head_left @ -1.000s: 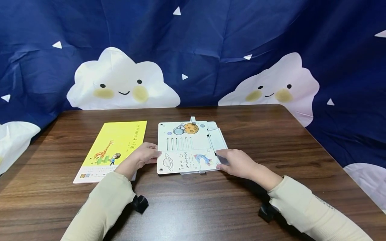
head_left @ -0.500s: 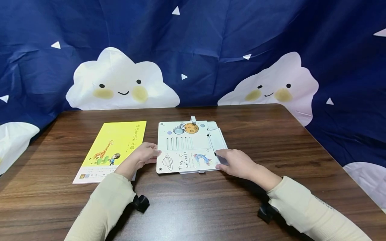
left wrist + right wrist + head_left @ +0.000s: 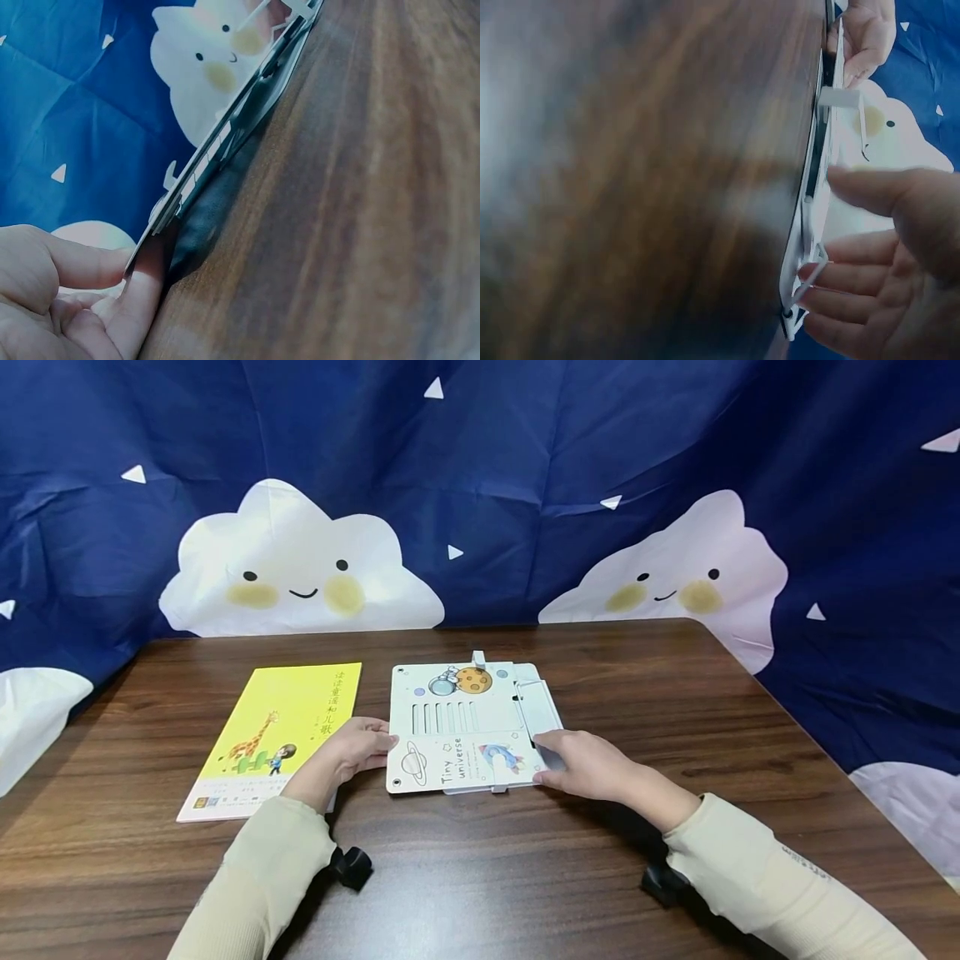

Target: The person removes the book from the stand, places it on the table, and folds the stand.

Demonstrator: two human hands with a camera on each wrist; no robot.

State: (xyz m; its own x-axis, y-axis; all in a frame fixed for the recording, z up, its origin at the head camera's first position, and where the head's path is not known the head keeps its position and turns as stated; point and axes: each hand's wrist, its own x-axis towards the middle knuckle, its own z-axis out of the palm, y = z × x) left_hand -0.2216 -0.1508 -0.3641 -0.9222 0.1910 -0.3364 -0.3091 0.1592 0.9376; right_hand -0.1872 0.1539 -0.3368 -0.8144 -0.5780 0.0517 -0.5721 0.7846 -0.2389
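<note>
A flat white book stand, printed with an astronaut, planets, a rocket and "Tiny universe", lies on the table. In the left wrist view its near-left edge stands slightly off the wood. My left hand pinches this left edge, thumb above and a finger underneath. At the stand's right side rests my right hand, its thumb at the lower right corner. The right wrist view shows the fingers fairly straight, touching the white right-hand panel beside a thin wire support. White clips stick out at the far and near edges.
Left of the stand lies a yellow children's book with a giraffe on its cover, partly behind my left forearm. The brown wooden table ends at a blue curtain with smiling clouds.
Both hands and the book stand hold almost the same pose. The whole head view has shifted very slightly.
</note>
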